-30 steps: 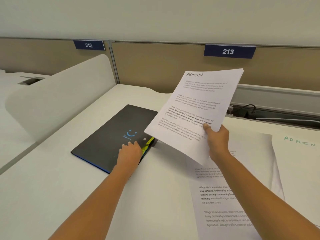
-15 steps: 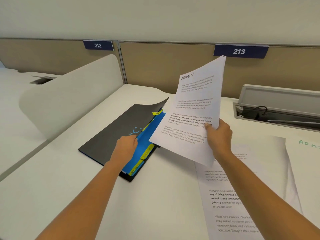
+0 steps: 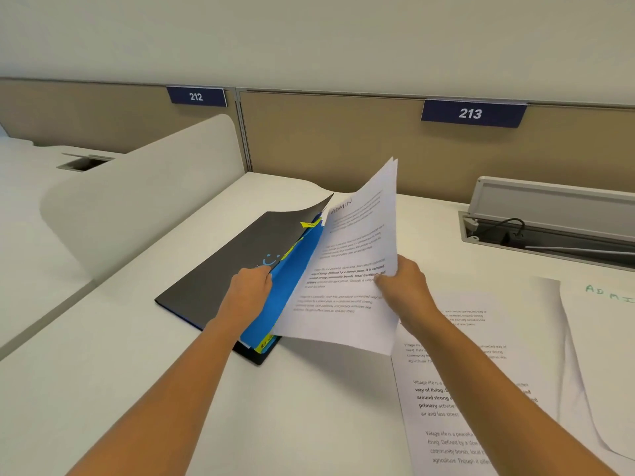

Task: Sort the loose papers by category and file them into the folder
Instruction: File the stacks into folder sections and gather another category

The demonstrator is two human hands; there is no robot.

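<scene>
Folder (image 3: pixel 220 280) is lying on the desk (image 3: pixel 154 389), left of centre. It's showing a matte black cover with a small blue smiley logo, and blue dividers (image 3: pixel 292 280) with yellow tabs (image 3: pixel 311 224) inside. Left hand (image 3: pixel 249 290) is pinching the cover edge, holding it peeled up and bowed. Right hand (image 3: pixel 405 286) is gripping the ADMIN sheets (image 3: pixel 347 280), white printed pages with "ADMIN" handwritten on top. They're angling over the dividers; can't tell if they're touching. Loose papers (image 3: pixel 443 400) are lying on the desk to the right.
</scene>
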